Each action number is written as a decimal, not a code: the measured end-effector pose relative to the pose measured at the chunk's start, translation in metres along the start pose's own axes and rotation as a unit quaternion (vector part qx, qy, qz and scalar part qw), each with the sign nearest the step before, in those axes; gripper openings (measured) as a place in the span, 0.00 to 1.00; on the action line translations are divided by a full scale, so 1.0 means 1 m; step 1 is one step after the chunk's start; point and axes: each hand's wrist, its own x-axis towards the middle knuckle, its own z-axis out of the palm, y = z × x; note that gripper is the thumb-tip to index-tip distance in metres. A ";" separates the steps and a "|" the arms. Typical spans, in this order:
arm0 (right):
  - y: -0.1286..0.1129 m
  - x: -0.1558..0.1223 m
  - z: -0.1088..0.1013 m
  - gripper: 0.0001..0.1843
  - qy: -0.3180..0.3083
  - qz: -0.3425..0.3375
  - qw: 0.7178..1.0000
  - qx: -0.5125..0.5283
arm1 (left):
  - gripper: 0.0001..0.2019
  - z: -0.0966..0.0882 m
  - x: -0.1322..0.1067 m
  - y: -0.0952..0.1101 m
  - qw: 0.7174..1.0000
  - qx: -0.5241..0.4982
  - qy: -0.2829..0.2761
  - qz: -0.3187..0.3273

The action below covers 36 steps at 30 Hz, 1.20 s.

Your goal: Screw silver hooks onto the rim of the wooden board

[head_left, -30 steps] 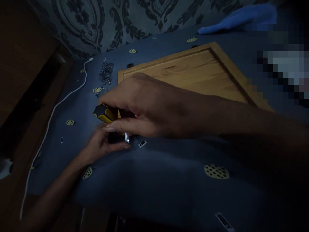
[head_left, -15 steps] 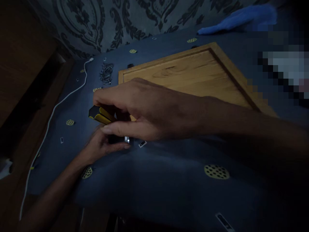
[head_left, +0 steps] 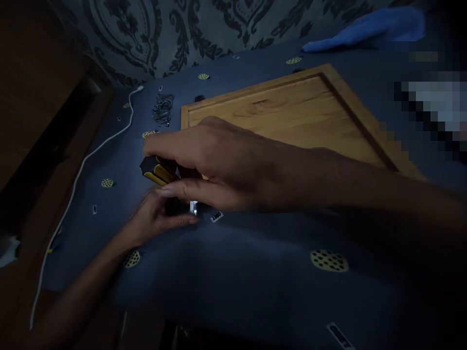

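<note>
My right hand [head_left: 219,165] is wrapped round the yellow-and-black handle of a screwdriver [head_left: 156,170], its butt end poking out to the left between thumb and index finger. The shaft and tip are hidden under that hand. Below it, my left hand [head_left: 151,218] reaches in from the lower left, with its thumb against a small shiny metal piece [head_left: 193,208]; its other fingers are mostly covered. What kind of fitting the metal is cannot be made out. Both hands are at the near left corner of a framed wooden panel [head_left: 277,109], partly beneath my right forearm.
A small heap of dark metal hardware [head_left: 162,111] lies beyond the hands. A white cable [head_left: 82,165] runs down the left side of the blue patterned cloth [head_left: 255,272]. At the back are a blue cloth [head_left: 375,29] and a patterned wall [head_left: 219,29]. A blurred-out pale object [head_left: 434,102] is at right.
The screwdriver handle has turned a little in my right hand, and its butt end sits slightly further right. My left hand stays by the metal piece. The view has shifted slightly.
</note>
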 end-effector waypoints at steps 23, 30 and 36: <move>-0.008 0.012 0.004 0.19 0.132 0.050 0.990 0.030 | 0.22 -0.001 0.001 -0.004 0.999 0.045 -0.004 0.028; 0.000 0.006 0.009 0.17 0.114 0.047 0.992 -0.001 | 0.23 0.000 0.001 -0.004 0.998 0.049 0.002 0.032; 0.001 0.003 0.011 0.12 0.093 0.047 0.994 -0.014 | 0.23 0.000 0.001 -0.003 0.998 0.052 -0.003 0.024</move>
